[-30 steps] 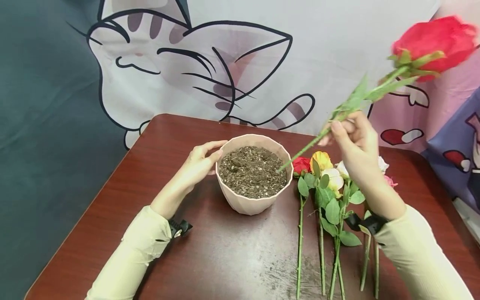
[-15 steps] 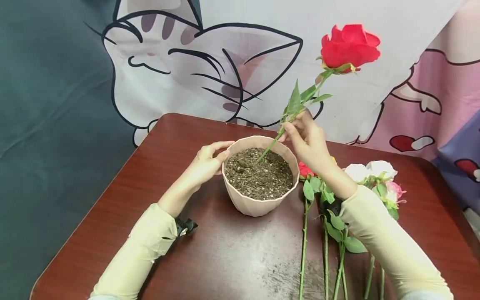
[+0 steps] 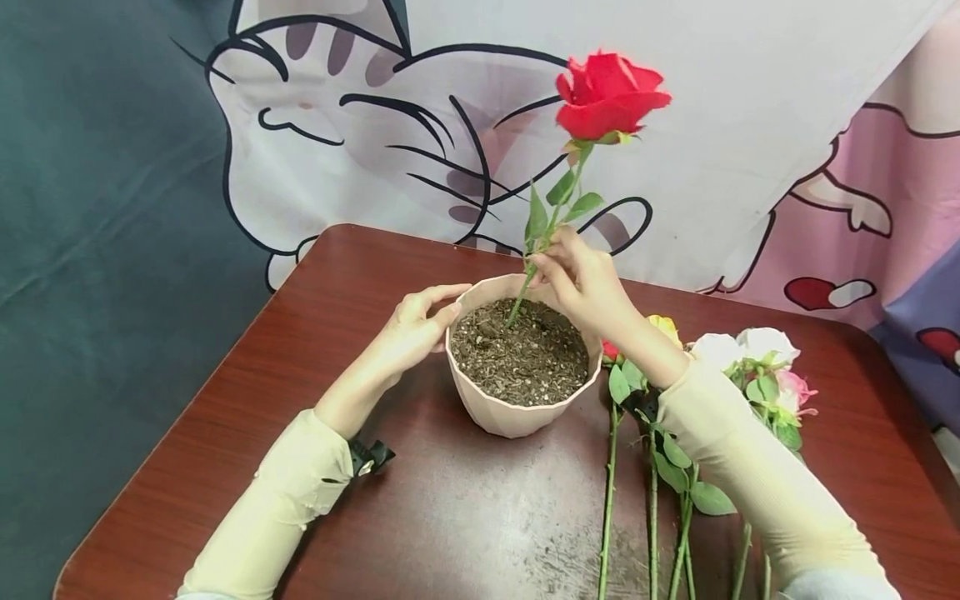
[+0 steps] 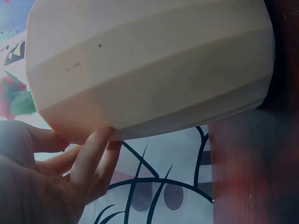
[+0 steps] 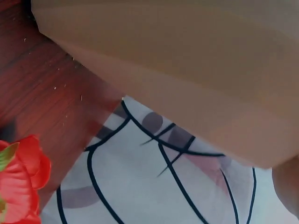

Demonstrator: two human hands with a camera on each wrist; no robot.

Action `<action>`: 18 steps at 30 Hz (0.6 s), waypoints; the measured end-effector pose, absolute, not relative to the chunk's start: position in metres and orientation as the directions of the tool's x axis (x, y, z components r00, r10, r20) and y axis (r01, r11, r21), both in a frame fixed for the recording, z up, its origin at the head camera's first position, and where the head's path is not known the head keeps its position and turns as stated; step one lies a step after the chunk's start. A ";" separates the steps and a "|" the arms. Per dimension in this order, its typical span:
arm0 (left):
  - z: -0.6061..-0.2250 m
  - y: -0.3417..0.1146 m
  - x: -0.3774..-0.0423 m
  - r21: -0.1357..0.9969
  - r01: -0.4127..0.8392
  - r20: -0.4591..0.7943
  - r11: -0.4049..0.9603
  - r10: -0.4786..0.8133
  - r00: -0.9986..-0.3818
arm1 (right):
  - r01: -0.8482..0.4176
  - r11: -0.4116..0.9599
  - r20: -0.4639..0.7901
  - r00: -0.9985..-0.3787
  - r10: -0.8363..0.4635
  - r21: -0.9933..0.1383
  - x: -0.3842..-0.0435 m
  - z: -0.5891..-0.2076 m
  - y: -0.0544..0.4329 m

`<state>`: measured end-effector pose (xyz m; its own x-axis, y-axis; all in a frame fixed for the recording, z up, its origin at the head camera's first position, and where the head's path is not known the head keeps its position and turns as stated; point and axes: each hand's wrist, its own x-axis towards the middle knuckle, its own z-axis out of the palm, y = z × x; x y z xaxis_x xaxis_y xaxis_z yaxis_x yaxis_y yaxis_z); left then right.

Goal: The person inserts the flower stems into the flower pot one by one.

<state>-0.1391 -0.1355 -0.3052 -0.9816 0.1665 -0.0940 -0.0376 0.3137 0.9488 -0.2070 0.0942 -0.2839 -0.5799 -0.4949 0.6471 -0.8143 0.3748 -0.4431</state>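
A beige faceted flower pot [image 3: 480,400] full of dark soil [image 3: 525,358] stands on the table. My left hand [image 3: 420,325] holds its left side, thumb at the rim and fingers against the outer wall. In the left wrist view, the curved fingers [image 4: 93,161] touch the wall. Over the back of the pot, my right hand [image 3: 581,279] pinches the stem of a red rose [image 3: 607,96] below its leaves. The rose leans slightly right, and its lower stem end meets the soil. Only the pot's wall fills most of the right wrist view; the pinching fingertips are hidden there.
Several cut flowers lie right of the pot: a yellow bloom [image 3: 665,329], white roses [image 3: 768,346], a pink one [image 3: 793,392] and another red rose [image 5: 21,179]. My right forearm [image 3: 750,467] passes over them. A cat-print cloth [image 3: 360,150] hangs behind the table.
My right hand has brought the red rose leftward from the right side, turning it more upright, its stem end now at the soil. My left hand stays at the pot.
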 end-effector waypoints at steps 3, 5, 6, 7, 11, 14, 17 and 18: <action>-0.306 -0.135 -0.140 0.949 -0.043 -0.099 0.313 0.165 -0.981 | -0.835 0.357 0.650 -0.551 -0.523 -0.420 -0.212 -0.285 0.089; -0.306 -0.137 -0.140 0.950 -0.043 -0.098 0.308 0.166 -0.981 | -0.842 0.346 0.645 -0.540 -0.541 -0.414 -0.216 -0.285 0.083; -0.307 -0.138 -0.140 0.951 -0.043 -0.098 0.307 0.167 -0.981 | -0.841 0.340 0.637 -0.541 -0.549 -0.421 -0.218 -0.285 0.081; -0.307 -0.139 -0.140 0.950 -0.045 -0.101 0.308 0.169 -0.980 | -0.841 0.332 0.628 -0.541 -0.559 -0.428 -0.218 -0.284 0.078; -0.307 -0.139 -0.141 0.947 -0.045 -0.106 0.317 0.178 -0.978 | -0.847 0.291 0.608 -0.523 -0.597 -0.444 -0.214 -0.283 0.073; -0.307 -0.138 -0.142 0.944 -0.036 -0.100 0.329 0.181 -0.978 | -0.856 0.273 0.608 -0.507 -0.611 -0.440 -0.210 -0.284 0.069; -0.308 -0.138 -0.142 0.944 -0.032 -0.095 0.327 0.179 -0.979 | -0.855 0.276 0.604 -0.509 -0.614 -0.440 -0.209 -0.286 0.065; -0.308 -0.138 -0.141 0.945 -0.029 -0.092 0.326 0.179 -0.980 | -0.852 0.278 0.604 -0.513 -0.610 -0.443 -0.209 -0.287 0.064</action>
<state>-0.1414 -0.1385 -0.3078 -0.9795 0.1790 -0.0922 -0.0294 0.3258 0.9450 -0.2094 0.0640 -0.2867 -0.5133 -0.6098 0.6038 -0.8521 0.2784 -0.4432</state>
